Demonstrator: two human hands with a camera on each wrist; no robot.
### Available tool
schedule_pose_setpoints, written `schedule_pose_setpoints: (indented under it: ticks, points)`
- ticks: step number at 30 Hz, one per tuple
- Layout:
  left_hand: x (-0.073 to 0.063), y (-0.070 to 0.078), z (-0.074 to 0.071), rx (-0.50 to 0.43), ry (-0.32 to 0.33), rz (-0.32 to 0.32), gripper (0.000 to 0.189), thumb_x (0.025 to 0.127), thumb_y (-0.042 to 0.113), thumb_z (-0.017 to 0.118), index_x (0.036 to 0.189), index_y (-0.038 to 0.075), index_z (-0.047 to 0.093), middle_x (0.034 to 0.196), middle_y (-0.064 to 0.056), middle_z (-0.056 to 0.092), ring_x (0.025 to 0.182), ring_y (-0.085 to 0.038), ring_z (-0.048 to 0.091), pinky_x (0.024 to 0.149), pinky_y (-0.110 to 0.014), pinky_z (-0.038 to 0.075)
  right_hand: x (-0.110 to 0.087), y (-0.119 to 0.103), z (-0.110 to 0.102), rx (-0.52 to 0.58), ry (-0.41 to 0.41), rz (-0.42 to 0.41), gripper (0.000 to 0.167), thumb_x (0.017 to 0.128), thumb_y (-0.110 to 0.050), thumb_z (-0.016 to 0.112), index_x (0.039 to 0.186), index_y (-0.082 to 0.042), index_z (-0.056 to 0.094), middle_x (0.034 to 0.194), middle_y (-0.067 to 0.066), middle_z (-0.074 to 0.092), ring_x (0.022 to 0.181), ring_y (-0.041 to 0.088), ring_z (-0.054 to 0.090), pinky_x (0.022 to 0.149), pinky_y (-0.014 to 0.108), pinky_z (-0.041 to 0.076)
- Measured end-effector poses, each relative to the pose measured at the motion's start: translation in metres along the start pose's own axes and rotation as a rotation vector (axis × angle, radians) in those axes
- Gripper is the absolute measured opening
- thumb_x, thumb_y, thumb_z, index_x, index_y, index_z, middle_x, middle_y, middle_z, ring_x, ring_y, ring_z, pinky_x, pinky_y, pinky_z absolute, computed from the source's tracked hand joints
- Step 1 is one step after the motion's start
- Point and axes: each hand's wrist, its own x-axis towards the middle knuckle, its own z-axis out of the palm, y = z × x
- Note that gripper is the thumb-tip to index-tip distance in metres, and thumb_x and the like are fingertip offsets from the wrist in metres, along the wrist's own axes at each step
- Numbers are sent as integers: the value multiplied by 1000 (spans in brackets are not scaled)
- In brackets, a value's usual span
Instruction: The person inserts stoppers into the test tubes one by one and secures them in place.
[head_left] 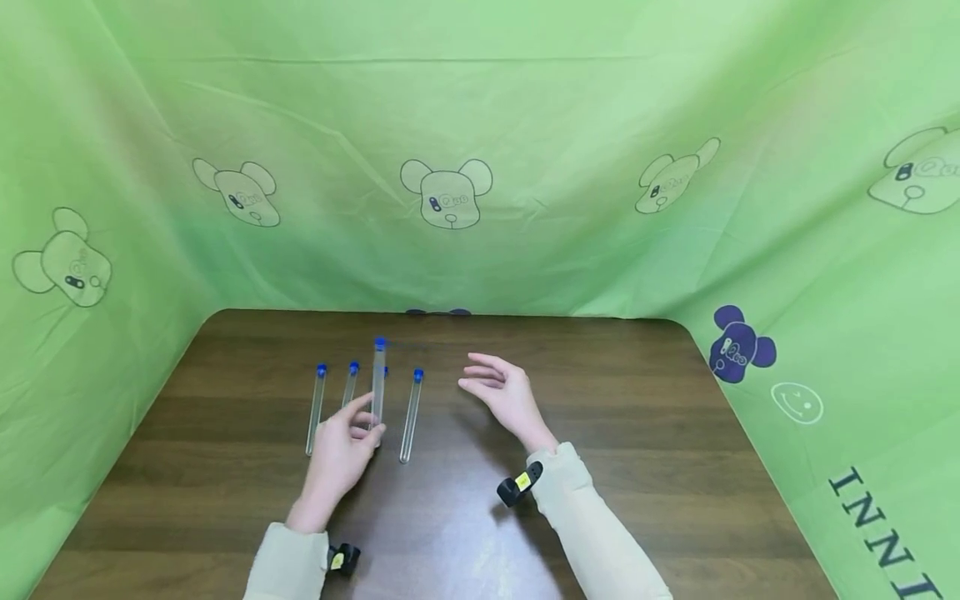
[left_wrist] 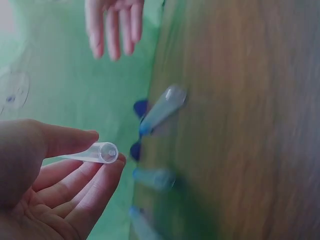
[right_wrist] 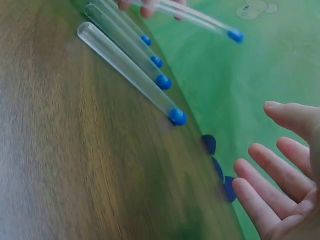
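Observation:
Between its thumb and fingers my left hand (head_left: 341,454) pinches a clear test tube (head_left: 379,375) with a blue cap. The tube is raised above the table, cap end away from me; in the left wrist view its rounded bottom (left_wrist: 108,152) faces the camera. Several similar capped tubes lie side by side on the table, among them a rightmost tube (head_left: 411,421) and a leftmost tube (head_left: 317,408). One lies partly hidden behind the held tube. My right hand (head_left: 513,400) hovers to the right of the tubes, fingers apart and holding nothing.
The brown wood-grain table (head_left: 637,517) ends at a green cloth (head_left: 450,92) printed with bear heads, which rises at the back and sides. Each wrist carries a small black camera, one of them the right wrist camera (head_left: 517,485).

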Motion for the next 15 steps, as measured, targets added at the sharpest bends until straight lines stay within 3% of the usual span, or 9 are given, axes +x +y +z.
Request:
schedule_pose_setpoints:
  ticks: [4,9,12,15]
  points:
    - [4,-9,-20,52,54,-23,49,84,1,80,131,-1,66,94,-10,74,71,-20,73,63,-33,58,2,-2,-4,-13,7,6,49,90,-9,79,135,-1,63,120,23,69,109,34,68,96,41,51]
    - [7,-20,-42,137,123,-30,48,83,2,80,129,-4,67,93,-11,70,73,-24,73,65,-35,56,-7,-23,-9,-27,3,25,45,91,-4,77,133,4,63,120,27,67,110,37,67,97,41,51]
    - [8,-26,-54,162,135,-57,47,85,3,79,129,-6,66,94,-12,71,76,-26,74,70,-40,55,-12,-31,-10,-34,11,8,43,91,-3,76,131,6,63,118,26,68,109,38,68,95,41,52]
    - [9,-32,-66,181,107,-112,47,87,5,76,131,-7,63,95,-14,72,79,-29,75,76,-48,54,-14,-32,-11,-42,20,0,43,91,-2,76,130,7,63,117,26,69,108,38,68,94,40,53]
